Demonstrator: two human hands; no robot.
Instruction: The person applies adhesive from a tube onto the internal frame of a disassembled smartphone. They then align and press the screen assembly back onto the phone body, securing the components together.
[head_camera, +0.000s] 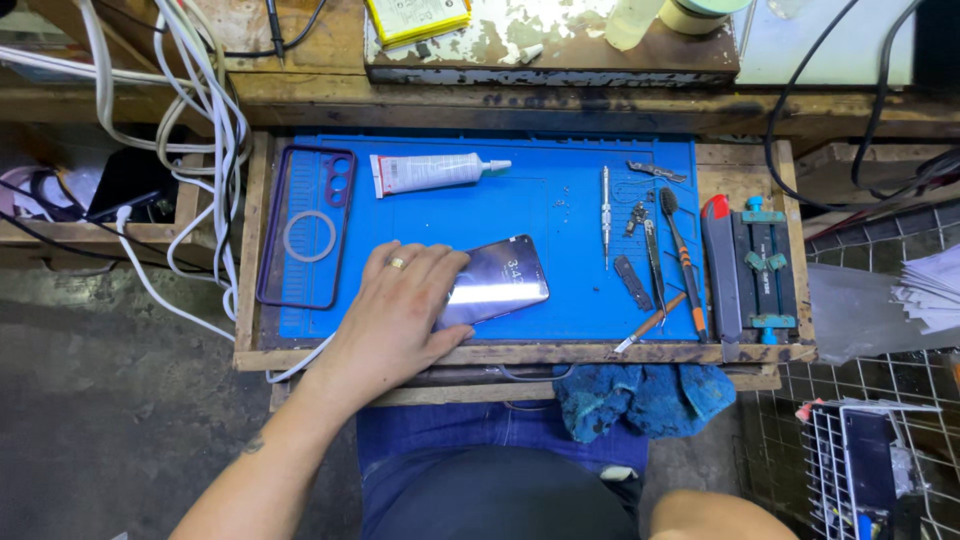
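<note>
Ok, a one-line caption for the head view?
Left hand flat on a phone on a blue mat, glue tube and tools alongside.

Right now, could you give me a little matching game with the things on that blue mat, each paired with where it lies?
Things:
1. phone
2. glue tube
3. purple phone case
4. blue cloth

Places:
A. far left of the mat
B. hanging over the front edge
C. under the left hand
D. top of the mat, nozzle pointing right

Pairs: 1-C, 2-D, 3-A, 4-B
</note>
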